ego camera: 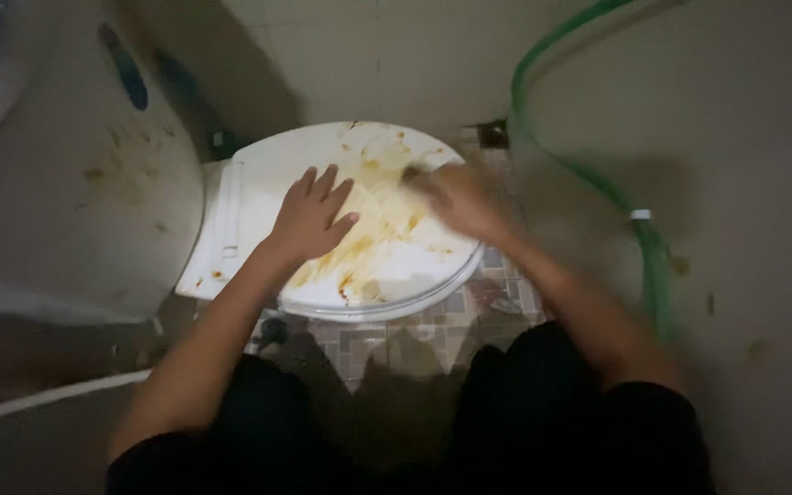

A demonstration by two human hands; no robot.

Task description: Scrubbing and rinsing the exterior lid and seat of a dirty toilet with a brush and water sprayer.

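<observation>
one large off-white toilet tank (66,183) fills the left of the view, its curved side flecked with brownish spots and two dark blue marks near the top; what is inside it cannot be seen. joined to it is one white oval plastic toilet lid (258,165), shut down over the bowl, so the bowl's contents are hidden; the lid's top is smeared with orange-brown streaks that run from its far edge down to its near rim. one green flexible hose (657,266) curves down the grey wall on the right, with a small white collar partway along it. below the lid lies a patch of tiled floor (442,321) in mixed brown and grey squares

two bare hands are on the lid. the left hand (312,218) lies flat, palm down, fingers spread and holding nothing, pressed on the lid's middle-left just beside the smears. the right hand (458,202) is over the lid's right part and blurred by motion; something dark shows at its fingertips, but i cannot tell what it is or whether the hand is closed around it

two dark-clothed knees frame the bottom edge of the view
</observation>
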